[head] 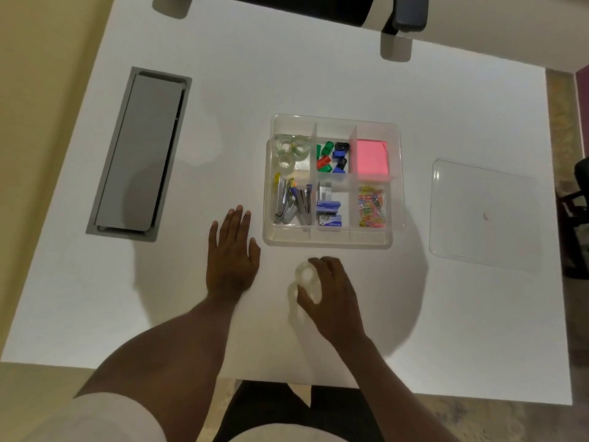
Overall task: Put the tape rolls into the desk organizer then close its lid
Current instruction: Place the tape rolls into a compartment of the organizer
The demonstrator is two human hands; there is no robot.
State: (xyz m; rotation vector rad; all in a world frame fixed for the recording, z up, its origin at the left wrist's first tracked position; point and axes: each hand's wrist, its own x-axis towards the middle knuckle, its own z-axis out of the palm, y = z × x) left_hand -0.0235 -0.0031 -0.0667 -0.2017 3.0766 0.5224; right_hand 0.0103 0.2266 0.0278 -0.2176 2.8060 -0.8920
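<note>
At lower centre, a right hand is closing its fingers around a clear tape roll, best lifted level toward the desk organizer's upper-left compartment, while the left hand is resting flat, fingers spread, on the surface.

One head-worn camera looks steeply down, close over the white desk.

Grey cable hatch, white desk

Blurred clear tape roll partly hidden under the right hand, near side of the desk organizer; chair beyond cropped.
</note>
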